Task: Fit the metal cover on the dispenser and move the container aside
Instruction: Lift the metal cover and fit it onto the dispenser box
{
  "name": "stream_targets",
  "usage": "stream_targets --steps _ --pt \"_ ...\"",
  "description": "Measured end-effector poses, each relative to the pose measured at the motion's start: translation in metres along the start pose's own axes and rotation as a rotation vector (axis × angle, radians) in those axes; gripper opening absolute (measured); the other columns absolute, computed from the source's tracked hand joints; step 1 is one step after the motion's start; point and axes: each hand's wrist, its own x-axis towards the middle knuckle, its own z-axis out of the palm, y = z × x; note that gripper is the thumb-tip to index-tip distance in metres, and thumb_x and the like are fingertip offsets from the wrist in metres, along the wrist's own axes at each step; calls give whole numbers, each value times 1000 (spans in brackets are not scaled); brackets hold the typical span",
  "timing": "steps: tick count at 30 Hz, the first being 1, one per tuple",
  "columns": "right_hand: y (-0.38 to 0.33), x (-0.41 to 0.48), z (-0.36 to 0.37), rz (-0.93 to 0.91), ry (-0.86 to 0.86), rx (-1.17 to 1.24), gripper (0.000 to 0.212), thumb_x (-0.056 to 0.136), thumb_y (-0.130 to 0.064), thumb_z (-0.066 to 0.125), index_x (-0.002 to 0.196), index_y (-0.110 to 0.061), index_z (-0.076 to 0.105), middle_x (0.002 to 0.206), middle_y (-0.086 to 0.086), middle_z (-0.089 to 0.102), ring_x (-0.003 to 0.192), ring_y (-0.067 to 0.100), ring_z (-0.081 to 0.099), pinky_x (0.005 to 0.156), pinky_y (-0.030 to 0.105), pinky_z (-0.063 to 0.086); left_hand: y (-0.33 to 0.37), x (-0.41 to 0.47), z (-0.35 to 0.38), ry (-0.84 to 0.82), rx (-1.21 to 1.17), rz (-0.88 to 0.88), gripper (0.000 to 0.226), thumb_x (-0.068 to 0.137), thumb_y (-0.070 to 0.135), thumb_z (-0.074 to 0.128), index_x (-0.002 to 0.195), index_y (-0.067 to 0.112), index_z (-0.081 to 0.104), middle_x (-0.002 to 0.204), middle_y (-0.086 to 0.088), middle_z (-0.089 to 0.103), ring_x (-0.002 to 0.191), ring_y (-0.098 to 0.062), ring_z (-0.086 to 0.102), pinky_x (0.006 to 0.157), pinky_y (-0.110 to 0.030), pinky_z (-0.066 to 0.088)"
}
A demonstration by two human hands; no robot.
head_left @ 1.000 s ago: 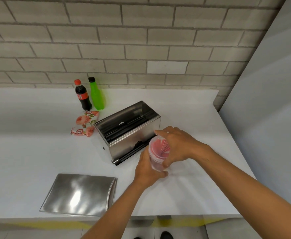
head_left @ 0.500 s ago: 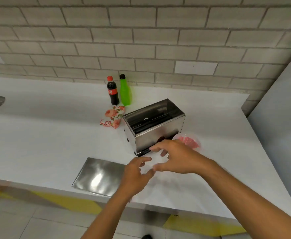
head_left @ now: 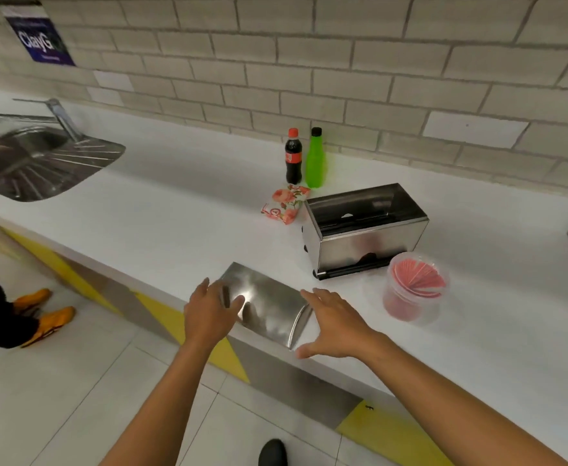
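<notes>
The flat metal cover (head_left: 269, 307) lies at the white counter's front edge. My left hand (head_left: 210, 312) hovers open at its left side, fingers over its left edge. At the cover's right end my right hand (head_left: 334, 326) is spread open, holding nothing. The open-topped steel dispenser (head_left: 366, 230) stands further back on the counter. A clear plastic container (head_left: 413, 290) with red pieces inside stands on the counter just right of the dispenser's front.
A cola bottle (head_left: 292, 156) and a green bottle (head_left: 315, 158) stand by the brick wall, with a floral packet (head_left: 286, 203) before them. A steel sink (head_left: 37, 163) with a tap is at far left. Another person's orange shoes (head_left: 45, 314) are on the floor at left.
Both hands let go of the container, which now stands beside the dispenser, and moved left and nearer to the metal cover. The view swung left, bringing the sink into sight.
</notes>
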Motion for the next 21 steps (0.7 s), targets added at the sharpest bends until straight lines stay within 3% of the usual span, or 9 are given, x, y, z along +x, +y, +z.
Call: stream_targets --steps 3,6,8,12,14,16,19,21 --pt "-12 12 15 28 -10 -33 147 62 -77 82 167 -25 -6 175 6 -6 160 28 -2 126 41 10 -12 5 2 -57 61 34 70 93 62 64 146 17 54 150 -15 55 139 -35 49 109 -55 43" --pt "-31 23 31 98 3 -32 153 59 -79 82 166 -21 -11 175 10 -8 160 29 -6 126 40 4 -25 13 1 -73 88 101 74 93 63 63 148 14 53 143 -9 61 129 -32 57 107 -51 44" --pt "-38 26 36 112 20 -54 152 61 -74 84 166 -16 -8 174 12 -1 160 32 0 127 41 7 -27 9 2 -17 72 102 68 91 60 67 141 15 60 130 -8 68 119 -33 61 101 -48 47" --pt "-34 23 34 114 88 -152 146 59 -55 92 165 -10 3 159 12 29 142 31 31 117 37 32 -24 -5 1 44 -51 32 57 88 55 73 127 14 69 116 -9 69 111 -30 61 94 -46 52" --pt "-39 23 35 139 70 -169 148 55 -54 93 165 -11 4 153 11 32 135 30 34 112 35 36 -33 -2 0 6 -199 -62 54 87 50 77 123 10 70 110 -7 65 105 -26 62 87 -40 53" --pt "-40 17 38 166 54 -160 152 51 -54 94 166 -12 3 149 9 31 131 28 33 110 34 37 -42 0 1 -35 -386 -168 47 85 43 81 108 3 72 91 0 63 87 -24 64 71 -33 50" --pt "-43 7 43 171 56 -131 150 50 -51 96 165 -14 8 147 7 30 130 26 32 109 31 37 -53 2 -4 -182 -665 -303 38 85 38 82 72 7 64 59 4 57 64 -31 65 63 -38 58" --pt "-45 0 44 169 59 -118 147 49 -47 99 164 -17 12 149 5 30 132 25 33 110 31 37 -60 5 -11 -306 -758 -326 40 88 40 81 70 9 63 60 -3 57 61 -27 59 58 -40 61"
